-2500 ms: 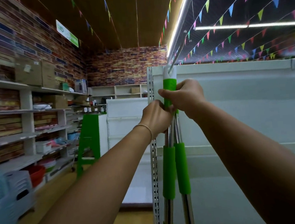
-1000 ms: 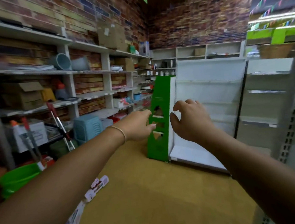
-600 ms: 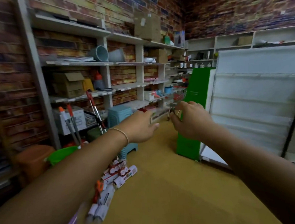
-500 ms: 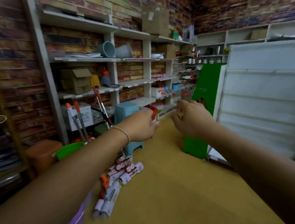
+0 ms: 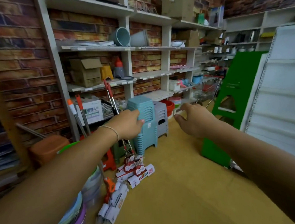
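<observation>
step: reaching, judged | left hand [image 5: 126, 125] loosely curled, empty, before blue stool stack [image 5: 147, 128] | right hand [image 5: 195, 121] spread, empty, right of stack | red-handled mops [image 5: 111, 97] lean just left of stack | next: grip 1 shaft

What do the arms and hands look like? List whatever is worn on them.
The left arm and right arm are bare as far as the picture shows, with no sleeves. The left hand and right hand wear no gloves. A thin, pale bracelet circles the left wrist. The right wrist wears nothing; no rings are visible.
</observation>
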`<state>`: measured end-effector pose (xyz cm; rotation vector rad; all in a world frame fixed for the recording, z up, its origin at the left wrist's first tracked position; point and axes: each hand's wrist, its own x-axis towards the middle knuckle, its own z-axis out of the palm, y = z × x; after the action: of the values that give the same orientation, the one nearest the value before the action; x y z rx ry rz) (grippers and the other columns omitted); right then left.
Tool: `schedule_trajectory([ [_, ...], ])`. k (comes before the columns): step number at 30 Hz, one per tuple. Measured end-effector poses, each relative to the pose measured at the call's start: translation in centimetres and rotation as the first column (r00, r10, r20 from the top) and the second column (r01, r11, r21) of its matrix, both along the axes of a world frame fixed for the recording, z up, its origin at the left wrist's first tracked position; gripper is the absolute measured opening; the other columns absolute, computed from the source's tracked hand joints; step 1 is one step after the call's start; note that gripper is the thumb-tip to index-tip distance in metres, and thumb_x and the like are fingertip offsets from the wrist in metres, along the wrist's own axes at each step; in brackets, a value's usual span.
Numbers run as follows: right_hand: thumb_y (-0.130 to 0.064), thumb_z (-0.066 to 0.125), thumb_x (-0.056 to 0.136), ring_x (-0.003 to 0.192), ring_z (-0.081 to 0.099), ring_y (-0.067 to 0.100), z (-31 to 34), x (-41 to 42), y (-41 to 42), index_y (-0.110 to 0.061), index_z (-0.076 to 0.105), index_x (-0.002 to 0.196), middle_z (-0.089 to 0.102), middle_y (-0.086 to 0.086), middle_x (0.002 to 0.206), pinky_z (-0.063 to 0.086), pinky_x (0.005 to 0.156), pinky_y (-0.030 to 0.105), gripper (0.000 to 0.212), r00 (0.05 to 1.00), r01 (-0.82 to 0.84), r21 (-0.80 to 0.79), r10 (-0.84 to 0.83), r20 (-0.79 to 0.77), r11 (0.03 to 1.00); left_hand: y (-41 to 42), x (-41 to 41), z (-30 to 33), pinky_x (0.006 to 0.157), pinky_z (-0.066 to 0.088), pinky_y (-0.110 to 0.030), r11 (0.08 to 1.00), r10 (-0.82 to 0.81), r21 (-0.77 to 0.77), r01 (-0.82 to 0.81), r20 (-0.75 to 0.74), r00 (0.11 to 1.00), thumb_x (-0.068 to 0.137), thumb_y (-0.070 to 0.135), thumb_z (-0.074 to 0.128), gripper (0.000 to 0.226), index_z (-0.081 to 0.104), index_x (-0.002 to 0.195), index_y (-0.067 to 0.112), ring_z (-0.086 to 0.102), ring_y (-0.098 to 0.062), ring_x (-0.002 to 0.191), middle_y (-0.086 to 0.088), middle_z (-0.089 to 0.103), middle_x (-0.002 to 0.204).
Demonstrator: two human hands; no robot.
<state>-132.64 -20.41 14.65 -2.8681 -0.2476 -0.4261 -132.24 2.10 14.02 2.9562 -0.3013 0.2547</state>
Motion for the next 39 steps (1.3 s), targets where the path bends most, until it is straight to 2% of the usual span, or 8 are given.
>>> schedule_trajectory([
  [6,-0.047,0.043,0.099,0.118,0.054,0.031,-1.0,8.6,-0.9,-0.012,0.047,0.135,0.059,0.013,0.129,0.05,0.094,0.042,0.05,0.998,-0.019,0.007,0.019,-0.052,1.0,0.6,6.6,-1.8,0.095,0.048,-0.047,0.999,0.049,0.0,-0.049,-0.022,0.999,0.102,0.044,0.036,0.045,0.048,0.132,0.012,0.055,-0.028,0.115,-0.012,0.055,0.127],
  [14,-0.05,0.043,0.098,0.123,0.052,0.032,-3.3,19.8,1.6,-0.013,0.041,0.143,0.056,0.014,0.135,0.048,0.095,0.041,0.058,0.994,-0.066,0.02,0.067,-0.081,0.998,2.6,17.0,-4.4,0.096,0.046,-0.041,0.998,0.06,-0.012,-0.06,-0.046,0.997,0.102,0.043,0.037,0.043,0.048,0.13,0.012,0.053,-0.029,0.115,-0.014,0.053,0.127],
  [19,-0.048,0.045,0.098,0.122,0.053,0.031,-3.8,27.0,3.9,-0.013,0.04,0.144,0.055,0.013,0.136,0.048,0.093,0.039,0.058,0.995,-0.048,0.034,0.051,-0.081,0.998,4.4,25.8,-5.1,0.087,0.048,-0.039,1.0,0.011,0.012,-0.01,-0.084,0.996,0.102,0.041,0.038,0.039,0.053,0.121,0.011,0.055,-0.027,0.103,-0.013,0.056,0.116],
  [23,-0.046,0.044,0.099,0.119,0.055,0.03,-2.5,32.3,5.4,-0.013,0.041,0.143,0.056,0.012,0.135,0.048,0.092,0.038,0.055,0.997,-0.018,0.046,0.021,-0.071,0.999,6.2,33.2,-4.4,0.087,0.05,-0.039,0.999,-0.006,0.03,0.01,-0.115,0.993,0.101,0.041,0.039,0.038,0.052,0.124,0.013,0.057,-0.026,0.103,-0.011,0.059,0.117],
  [27,-0.046,0.046,0.099,0.117,0.057,0.029,-2.2,36.7,5.8,-0.013,0.045,0.141,0.057,0.012,0.133,0.048,0.089,0.036,0.054,0.999,-0.005,0.084,0.009,-0.042,0.996,7.1,39.3,-3.9,0.073,0.043,-0.034,0.999,-0.02,0.032,0.022,-0.077,0.997,0.101,0.039,0.04,0.027,0.051,0.104,0.015,0.053,-0.023,0.085,-0.009,0.056,0.1],
  [32,-0.043,0.047,0.099,0.109,0.06,0.028,-3.6,41.5,5.5,-0.013,0.044,0.141,0.057,0.011,0.133,0.044,0.083,0.03,0.052,0.998,0.006,0.095,0.0,-0.069,0.995,6.9,45.7,-5.7,0.089,0.051,-0.043,0.999,-0.052,-0.014,0.05,-0.125,0.991,0.099,0.042,0.042,0.037,0.053,0.121,0.014,0.058,-0.028,0.1,-0.011,0.06,0.114],
  [37,-0.042,0.048,0.099,0.096,0.063,0.024,-5.5,47.7,4.2,-0.013,0.045,0.14,0.061,0.011,0.127,0.044,0.078,0.029,0.051,0.995,-0.002,0.11,0.014,-0.1,0.994,5.1,52.0,-8.0,0.093,0.049,-0.045,0.998,-0.057,-0.021,0.055,-0.142,0.988,0.099,0.04,0.043,0.038,0.052,0.123,0.012,0.056,-0.031,0.109,-0.015,0.058,0.122],
  [39,-0.042,0.049,0.098,0.1,0.062,0.027,-6.4,50.9,3.3,-0.013,0.045,0.14,0.06,0.012,0.129,0.047,0.081,0.032,0.051,0.993,-0.012,0.112,0.025,-0.118,0.994,4.2,54.6,-8.9,0.094,0.049,-0.045,0.999,-0.054,-0.015,0.052,-0.149,0.987,0.099,0.039,0.043,0.037,0.052,0.122,0.011,0.056,-0.033,0.11,-0.016,0.057,0.122],
])
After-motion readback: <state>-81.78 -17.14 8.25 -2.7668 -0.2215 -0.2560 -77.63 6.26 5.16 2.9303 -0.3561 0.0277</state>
